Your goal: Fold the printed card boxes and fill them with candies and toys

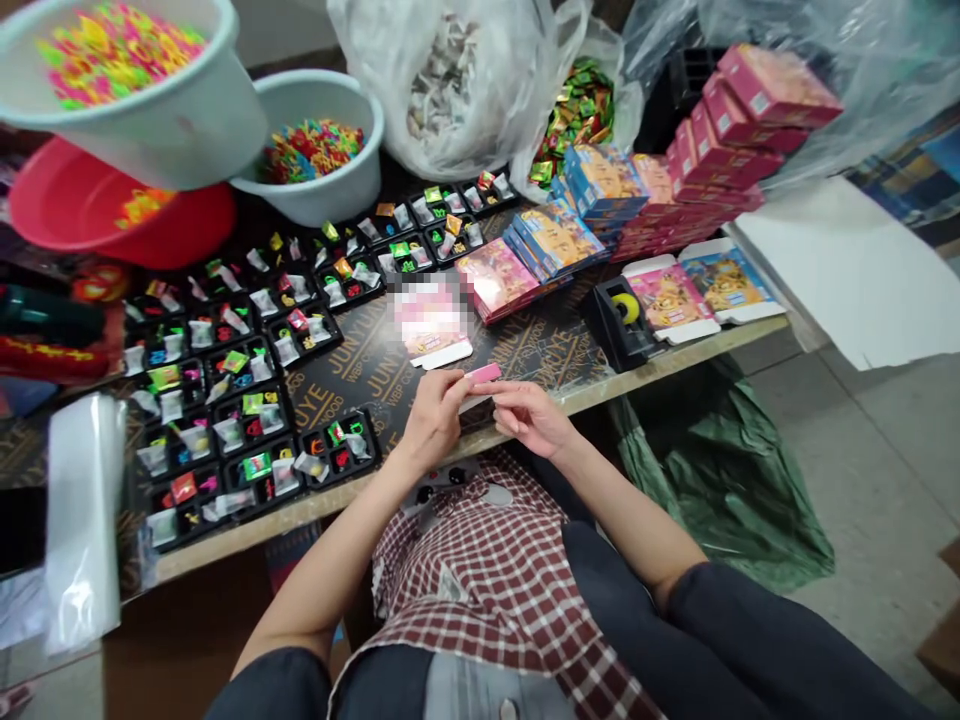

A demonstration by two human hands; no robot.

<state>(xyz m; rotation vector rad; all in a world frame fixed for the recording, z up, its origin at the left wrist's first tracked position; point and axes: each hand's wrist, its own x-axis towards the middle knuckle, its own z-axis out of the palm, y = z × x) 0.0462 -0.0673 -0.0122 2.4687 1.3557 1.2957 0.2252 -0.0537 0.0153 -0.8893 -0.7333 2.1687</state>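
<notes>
Across the front of the person, a dark printed worktable (517, 340), with black compartment trays (341, 477) in rows along its left part and tall stacks of pink boxes (780, 90) toward the far right. Nearer in, right of the middle, a tape dispenser (606, 318), well apart from both hands. Just beyond the fingers and a little to the left, a flattened pink carton (435, 325), with its white flap toward the person, partly blurred.

At the near table edge, left hand (435, 415) and right hand (541, 420), facing each other, with the small pink piece (484, 373) between. From the left grip, directly to the right, at the very fingertips; from the right hand, ahead and slightly to the left. Seemingly nearer to the left fingers. Long axis running side to side, roughly along the table edge, with the right end raised a little away from the body; free end pointing right.

Left thumb and fingers closed on its left end. Right index finger stretched leftward along its near side, other fingers curled; cannot tell if truly gripping or only touching.
</notes>
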